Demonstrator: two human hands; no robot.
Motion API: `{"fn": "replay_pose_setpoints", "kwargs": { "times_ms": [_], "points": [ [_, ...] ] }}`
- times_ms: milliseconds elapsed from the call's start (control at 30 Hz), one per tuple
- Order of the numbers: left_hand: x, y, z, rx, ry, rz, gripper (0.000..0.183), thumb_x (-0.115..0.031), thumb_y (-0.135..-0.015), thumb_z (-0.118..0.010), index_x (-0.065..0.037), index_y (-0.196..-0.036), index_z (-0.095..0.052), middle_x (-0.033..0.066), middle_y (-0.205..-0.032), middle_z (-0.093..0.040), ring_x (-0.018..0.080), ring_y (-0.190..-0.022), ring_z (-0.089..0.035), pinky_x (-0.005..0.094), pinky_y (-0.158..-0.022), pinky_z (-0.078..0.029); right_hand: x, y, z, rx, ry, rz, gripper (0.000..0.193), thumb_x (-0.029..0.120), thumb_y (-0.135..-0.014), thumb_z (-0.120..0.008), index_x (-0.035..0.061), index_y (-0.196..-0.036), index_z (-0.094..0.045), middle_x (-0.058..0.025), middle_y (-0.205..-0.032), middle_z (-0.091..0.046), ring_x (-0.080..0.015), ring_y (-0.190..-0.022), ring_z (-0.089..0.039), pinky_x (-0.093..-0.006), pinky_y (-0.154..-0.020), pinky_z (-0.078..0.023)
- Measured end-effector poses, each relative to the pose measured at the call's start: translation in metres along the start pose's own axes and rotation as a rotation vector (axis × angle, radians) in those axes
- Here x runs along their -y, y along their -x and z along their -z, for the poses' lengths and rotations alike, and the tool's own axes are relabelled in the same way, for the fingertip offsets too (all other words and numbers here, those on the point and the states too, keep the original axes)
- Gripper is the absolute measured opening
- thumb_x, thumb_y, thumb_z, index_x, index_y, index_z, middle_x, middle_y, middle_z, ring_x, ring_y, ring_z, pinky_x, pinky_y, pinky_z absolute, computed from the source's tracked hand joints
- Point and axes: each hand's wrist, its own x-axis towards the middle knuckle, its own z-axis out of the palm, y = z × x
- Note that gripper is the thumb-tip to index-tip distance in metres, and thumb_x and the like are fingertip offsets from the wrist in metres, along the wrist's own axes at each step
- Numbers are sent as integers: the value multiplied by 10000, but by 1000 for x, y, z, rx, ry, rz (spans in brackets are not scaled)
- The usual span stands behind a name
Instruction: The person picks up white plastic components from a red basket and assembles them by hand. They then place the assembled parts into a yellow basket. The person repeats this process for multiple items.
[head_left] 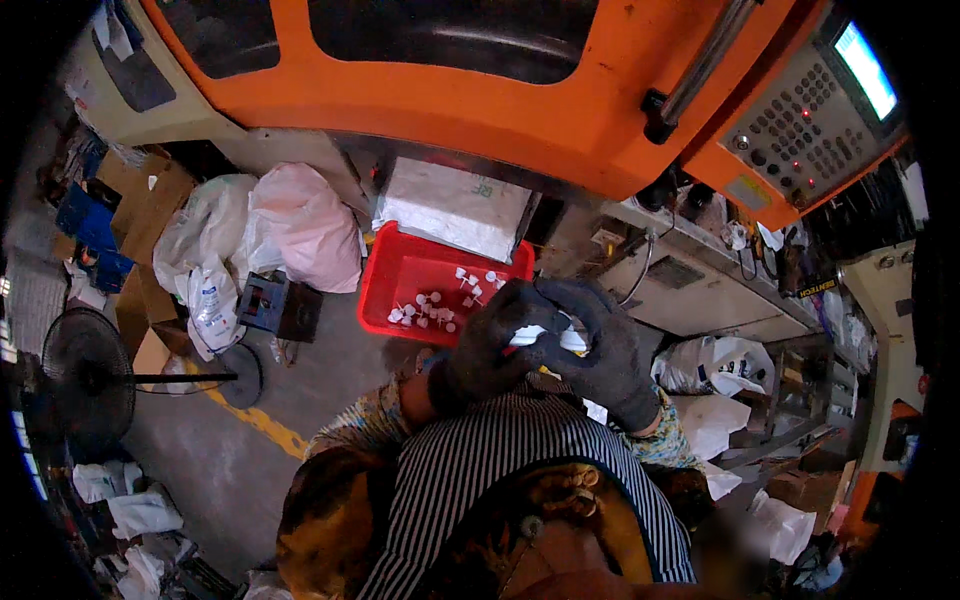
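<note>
Both of my hands wear dark grey gloves and are drawn together in front of my striped apron. My left hand (488, 345) has its fingers curled around a small white plastic piece (527, 335). My right hand (610, 355) closes in from the other side, with more white and a bit of yellow showing between its fingers. The gloves cover most of what they hold, so its full shape is hidden. Just beyond my left hand lies a red plastic tray (375, 300). Several small white plastic parts with thin stems (428, 312) are scattered in it.
A white-topped box (455, 205) stands behind the tray, below an orange machine (450, 110) with a control panel (800, 130) at right. Full plastic bags (305, 225) and a black fan (90, 375) stand left. More white bags (715, 365) lie at right.
</note>
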Motion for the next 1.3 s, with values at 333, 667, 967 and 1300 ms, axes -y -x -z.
{"fn": "replay_pose_setpoints", "kwargs": {
  "times_ms": [333, 667, 967, 1300],
  "points": [
    [37, 18, -20, -198, -251, -263, 337, -175, -730, -690, -49, -1032, -610, 167, -1009, -567, 334, -897, -576, 416, -740, -510, -33, 0, -24, 60, -59, -50, 482, 255, -739, -760, 91, -1163, -600, -141, -1105, -618, -320, -1010, -604, -397, -875, -485],
    [54, -14, 16, -70, 512, 422, 555, -92, -757, -723, -18, -1259, -497, 88, -1070, -605, 193, -953, -613, 326, -829, -509, -81, -48, -27, 177, -1096, -518, 398, 225, -917, -596, 22, -1256, -544, -61, -1163, -609, -164, -1031, -582, -320, -890, -476],
    [21, -5, 26, -177, -179, 255, 592, -199, -700, -791, -31, -1215, -551, 157, -1032, -594, 319, -916, -622, 393, -788, -504, -59, -44, -25, 126, -733, -212, 503, 346, -944, -508, 10, -1318, -495, -118, -1313, -525, -224, -1241, -462, -366, -1069, -332],
    [-11, -14, 25, -183, -368, 222, 585, -335, -662, -808, -106, -1151, -582, 133, -1052, -549, 322, -969, -589, 436, -780, -514, -48, -31, -26, 179, -421, -33, 489, 380, -980, -469, 25, -1316, -482, -103, -1249, -563, -185, -1120, -553, -341, -966, -449]
  ]
}}
